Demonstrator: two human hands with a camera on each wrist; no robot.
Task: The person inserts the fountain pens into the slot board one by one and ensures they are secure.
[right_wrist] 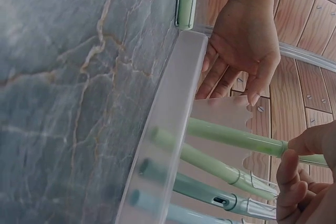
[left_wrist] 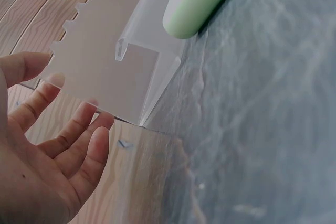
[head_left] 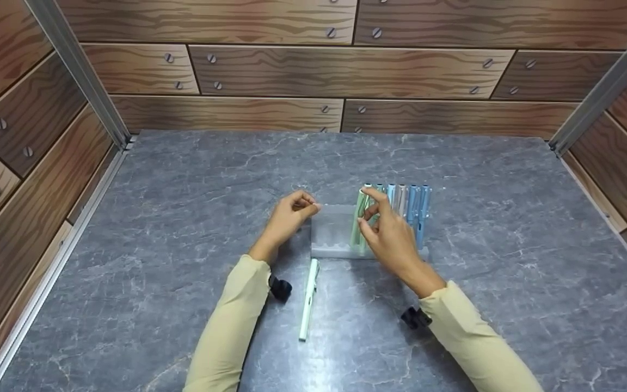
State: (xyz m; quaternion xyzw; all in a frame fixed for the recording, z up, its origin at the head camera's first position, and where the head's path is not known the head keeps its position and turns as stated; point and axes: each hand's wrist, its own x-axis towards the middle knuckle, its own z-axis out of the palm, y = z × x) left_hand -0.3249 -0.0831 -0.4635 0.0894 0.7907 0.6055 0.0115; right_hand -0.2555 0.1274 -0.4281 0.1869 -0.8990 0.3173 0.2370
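A clear pen rack stands on the table with a notched upper edge. My left hand grips the rack's upper left corner; in the left wrist view its thumb and fingertips meet the translucent panel. My right hand pinches a light green pen near its upper end, while the pen's lower end sits in the rack's front trough. Right of it stand several green, teal, grey and blue pens. Another pale green pen lies in front of the rack.
The grey marbled table reaches back to wood-patterned walls. Metal frame posts rise at the back corners. The loose pen lies between the two forearms.
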